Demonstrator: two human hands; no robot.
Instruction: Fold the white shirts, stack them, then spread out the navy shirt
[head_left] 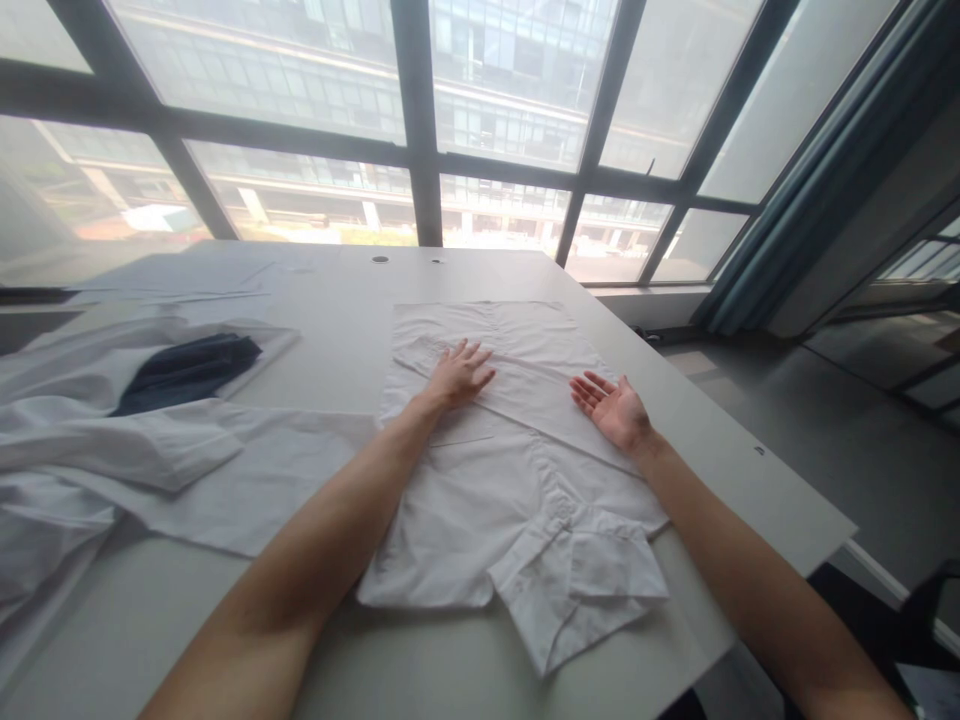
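A white garment (480,530), probably a shirt, lies partly folded on the white table, with gathered seams and one part doubled over at its near right corner. My left hand (459,375) lies palm down on its upper middle, fingers spread. To the right, my right hand (611,408) is by the garment's right edge, palm turned up and fingers stretched out, holding nothing. Whether the right hand touches the fabric I cannot tell. My left forearm covers some of the garment's left side.
At left, loose white fabric (187,450) spreads over the table (337,290), with a folded dark navy cloth (191,370) on it. Large windows (510,80) stand behind the table. A blue-grey curtain (817,170) hangs at right, beyond the table's right edge.
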